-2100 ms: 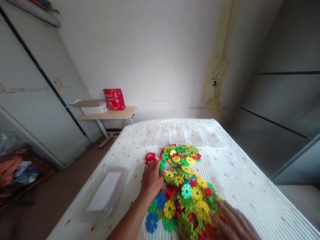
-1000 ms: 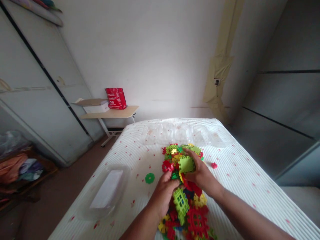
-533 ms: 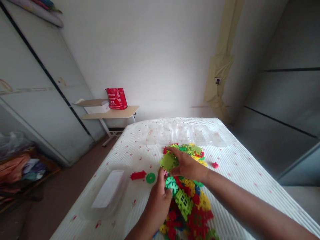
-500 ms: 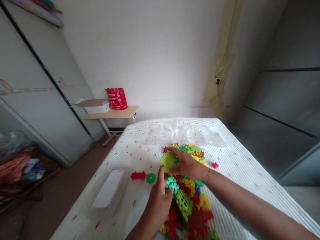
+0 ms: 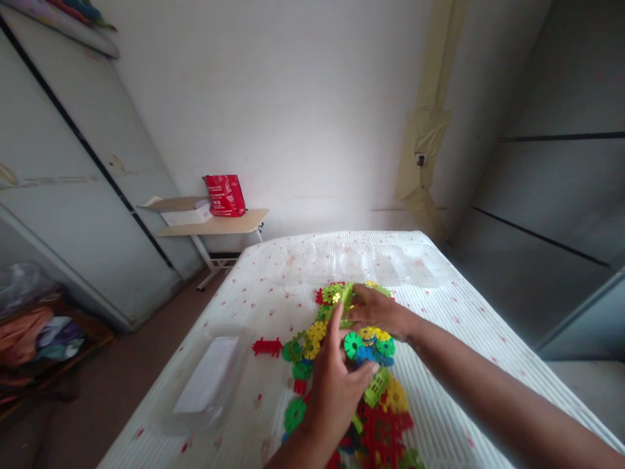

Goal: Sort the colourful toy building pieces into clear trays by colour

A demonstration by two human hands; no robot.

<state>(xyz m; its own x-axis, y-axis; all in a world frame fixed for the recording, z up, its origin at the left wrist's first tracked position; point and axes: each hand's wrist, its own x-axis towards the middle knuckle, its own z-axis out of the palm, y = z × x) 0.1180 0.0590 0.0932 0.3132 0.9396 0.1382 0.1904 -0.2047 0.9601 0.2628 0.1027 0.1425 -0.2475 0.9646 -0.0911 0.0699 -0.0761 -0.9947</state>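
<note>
Colourful plastic building pieces lie in a loose heap on the white bed-like surface (image 5: 463, 365). My right hand (image 5: 378, 312) is over the far part of the heap, fingers closed on a lime-green square plastic piece (image 5: 347, 295) tilted nearly edge-on. Nearer to me, my left hand (image 5: 336, 384) hovers over the middle of the heap, index finger stretched and thumb apart. Just beyond its thumb are a green notched disc (image 5: 352, 344) and blue discs (image 5: 366, 355). A lime-green window piece (image 5: 377, 388) and red window panels (image 5: 385, 430) lie to its right.
A red piece (image 5: 267, 346) lies left of the heap. Farther left is a clear plastic lid (image 5: 237, 371) with white paper. A clear divided tray (image 5: 359, 264) stands at the far edge. A side table (image 5: 215, 227) holds a red bag (image 5: 224, 197) and a white box (image 5: 188, 213).
My left hand has moved right across the heap. The lime-green piece has turned from flat to nearly edge-on. Discs and other pieces now lie spread to the left.
</note>
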